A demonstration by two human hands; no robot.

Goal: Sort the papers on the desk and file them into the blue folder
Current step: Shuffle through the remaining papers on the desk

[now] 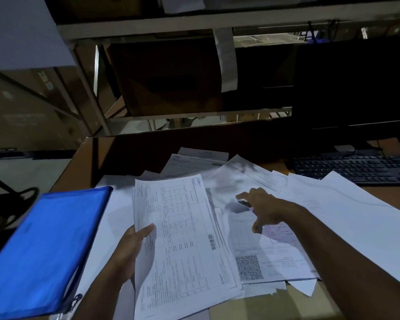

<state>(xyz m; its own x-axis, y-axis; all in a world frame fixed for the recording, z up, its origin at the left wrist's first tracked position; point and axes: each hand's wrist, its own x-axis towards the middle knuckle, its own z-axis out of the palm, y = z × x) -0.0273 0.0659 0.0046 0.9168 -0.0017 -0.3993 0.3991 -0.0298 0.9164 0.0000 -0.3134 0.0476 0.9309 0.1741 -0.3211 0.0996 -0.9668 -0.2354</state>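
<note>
Here the left hand (134, 248) grips a lengthwise stack of papers (183, 245).

Print on the sheets in the left hand (134, 243) was way too small and soft to read, same for the barcode. Only the thumb showed on top; the other fingers were tucked behind the stack (185, 239). The blue folder (39, 245) ran off the left and bottom edges, and its surface was smeared. The right hand (261, 206) covered most of some dark thing, couldn't tell what. The loose papers (346, 211) got cut off on the right. The keyboard (353, 168) and monitor (356, 88) ran off the right too, and the shelves (148, 24) behind were too dark to make out.
</note>
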